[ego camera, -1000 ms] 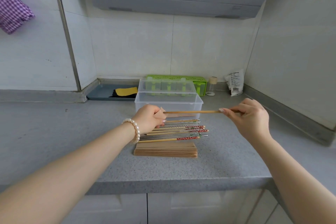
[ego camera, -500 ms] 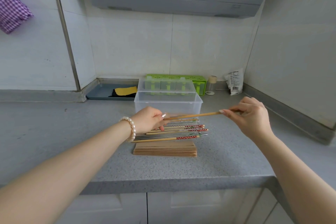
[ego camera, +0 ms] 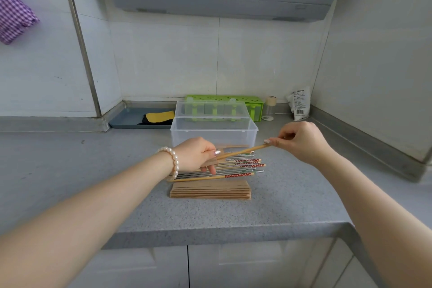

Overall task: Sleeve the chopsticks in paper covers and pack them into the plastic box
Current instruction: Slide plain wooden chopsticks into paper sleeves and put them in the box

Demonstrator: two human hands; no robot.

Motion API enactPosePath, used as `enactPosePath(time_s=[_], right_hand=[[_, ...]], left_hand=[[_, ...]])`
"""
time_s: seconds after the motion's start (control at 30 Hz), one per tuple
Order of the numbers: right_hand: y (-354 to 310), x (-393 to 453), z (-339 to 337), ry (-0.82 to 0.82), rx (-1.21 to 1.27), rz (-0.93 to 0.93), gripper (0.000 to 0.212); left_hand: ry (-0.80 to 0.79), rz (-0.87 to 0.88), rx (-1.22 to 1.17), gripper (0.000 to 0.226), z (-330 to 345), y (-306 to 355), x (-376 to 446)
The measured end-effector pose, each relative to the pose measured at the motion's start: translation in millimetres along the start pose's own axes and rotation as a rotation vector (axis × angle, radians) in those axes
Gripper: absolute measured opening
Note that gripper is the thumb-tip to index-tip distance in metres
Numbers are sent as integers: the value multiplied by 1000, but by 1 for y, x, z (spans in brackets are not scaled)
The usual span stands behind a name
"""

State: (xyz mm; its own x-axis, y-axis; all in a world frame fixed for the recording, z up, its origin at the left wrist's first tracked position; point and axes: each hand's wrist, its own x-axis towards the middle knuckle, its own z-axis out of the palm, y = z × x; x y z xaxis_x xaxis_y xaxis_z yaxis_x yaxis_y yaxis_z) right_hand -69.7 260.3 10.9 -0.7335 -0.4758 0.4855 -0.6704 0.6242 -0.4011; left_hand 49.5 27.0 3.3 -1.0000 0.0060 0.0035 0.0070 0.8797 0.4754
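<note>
My right hand (ego camera: 301, 141) pinches the right end of a wooden chopstick pair (ego camera: 245, 151) that slants down to the left. My left hand (ego camera: 198, 156) holds a brown paper cover (ego camera: 214, 162) around the chopsticks' left tip. Beneath them several loose chopsticks (ego camera: 233, 168), steel and wood with red patterned ends, lie in a row on the counter. A stack of brown paper covers (ego camera: 210, 190) lies in front of that row. Behind stands the clear plastic box (ego camera: 214, 133), its lid raised, with a brown sleeved piece showing inside.
A green plastic holder (ego camera: 254, 105), a small jar (ego camera: 268, 110) and a white packet (ego camera: 299, 103) stand at the back wall. A grey tray (ego camera: 131, 119) with a yellow-and-black cloth sits back left. The counter's front edge (ego camera: 210, 231) runs below the paper stack.
The held chopsticks have tilted from level to slanting down-left. My left hand dropped lower and now shows the paper cover at the chopsticks' tip. My right hand stayed about where it was.
</note>
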Motion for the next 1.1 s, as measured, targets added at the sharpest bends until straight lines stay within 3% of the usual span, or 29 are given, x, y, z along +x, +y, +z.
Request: enactPosePath(time_s=[0.13,0.4,0.5,0.73,0.9,1.1], right_hand=[[-11,-2,13,-116,32,10,38],[-21,3,10,-458,298,82,11],[-5,6,0,-400,374,164,5],[6,-5,9,-330,869,372,6],[-5,-5,17,-322,880,403,24],[-17,-4,29,-364,897,391,29]], left_hand=[[0,22,24,33,-2,8,-2],[-28,-17,67,33,-4,11,-3],[-32,-32,-6,33,-5,6,-6],[-7,-40,-54,33,-2,4,-7],[44,-23,-17,32,1,6,-6],[36,-26,-15,31,0,7,-5]])
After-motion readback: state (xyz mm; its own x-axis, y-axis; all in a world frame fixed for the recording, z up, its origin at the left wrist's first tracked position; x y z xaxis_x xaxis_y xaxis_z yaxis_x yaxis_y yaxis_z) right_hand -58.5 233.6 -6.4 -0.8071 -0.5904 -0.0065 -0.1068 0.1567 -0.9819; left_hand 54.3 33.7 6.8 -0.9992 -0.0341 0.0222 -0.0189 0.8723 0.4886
